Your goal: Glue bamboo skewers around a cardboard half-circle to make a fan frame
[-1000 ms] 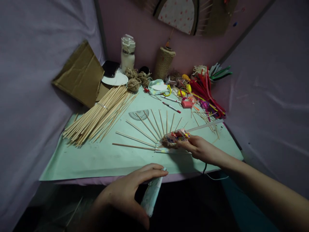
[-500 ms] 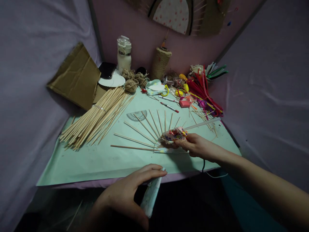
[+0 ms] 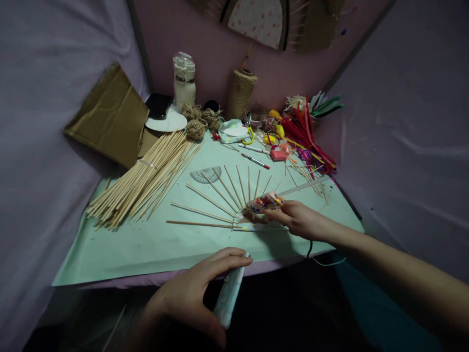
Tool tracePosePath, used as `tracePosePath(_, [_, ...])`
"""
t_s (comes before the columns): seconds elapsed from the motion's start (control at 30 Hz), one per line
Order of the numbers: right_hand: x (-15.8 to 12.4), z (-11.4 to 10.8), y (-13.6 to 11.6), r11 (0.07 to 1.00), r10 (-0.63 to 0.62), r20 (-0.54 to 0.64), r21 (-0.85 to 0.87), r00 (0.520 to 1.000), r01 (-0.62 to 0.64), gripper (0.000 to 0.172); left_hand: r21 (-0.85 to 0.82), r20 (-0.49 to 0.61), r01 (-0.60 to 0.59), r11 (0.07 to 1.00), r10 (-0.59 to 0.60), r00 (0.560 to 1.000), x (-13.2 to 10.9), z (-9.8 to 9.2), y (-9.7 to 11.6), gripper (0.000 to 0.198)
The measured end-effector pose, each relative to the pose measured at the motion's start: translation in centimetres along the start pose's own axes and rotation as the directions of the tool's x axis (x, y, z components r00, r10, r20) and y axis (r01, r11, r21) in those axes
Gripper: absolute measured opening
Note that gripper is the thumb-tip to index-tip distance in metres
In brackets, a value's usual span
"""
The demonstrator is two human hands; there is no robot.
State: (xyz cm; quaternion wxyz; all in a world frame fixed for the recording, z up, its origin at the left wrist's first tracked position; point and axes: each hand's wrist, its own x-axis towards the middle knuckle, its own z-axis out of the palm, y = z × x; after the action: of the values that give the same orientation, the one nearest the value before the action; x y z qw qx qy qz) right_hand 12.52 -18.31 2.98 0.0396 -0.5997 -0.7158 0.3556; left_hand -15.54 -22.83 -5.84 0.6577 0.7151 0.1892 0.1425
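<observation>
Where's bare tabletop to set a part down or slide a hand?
Biggest bare patch: front left of the green sheet, between the stick bundle, the lowest fanned stick and the front edge. A narrower gap lies between bundle and protractor. Crowded: the back, from bottle past twine balls to red strips, and around the right hand.

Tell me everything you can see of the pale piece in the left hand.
The pale piece is whitish with a blue-green tint and faint blotches; it may be cloth-covered or papery, but I can't tell which. It shows as a narrow strip, so its full outline is hidden. It slants, its upper end leaning right in view. The left hand spans it, fingertips at the upper end and thumb near the lower. Most of it shows below the near edge of the table, against darkness.
</observation>
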Motion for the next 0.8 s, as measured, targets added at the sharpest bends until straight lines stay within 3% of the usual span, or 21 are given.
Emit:
tracePosePath(0.33, [0.3,-0.3,0.8,0.984,0.061,0.016,-0.171,0.998,-0.058,0.06,-0.024,-0.001,0.005,1.0,-0.005,1.0,0.1,0.0,-0.3,0.109])
tracePosePath(0.8, [-0.9,-1.0,2.2,0.978,0.108,-0.012,-0.181,0.994,-0.108,0.053,-0.008,-0.021,-0.006,1.0,0.006,1.0,-0.1,0.3,-0.9,0.109])
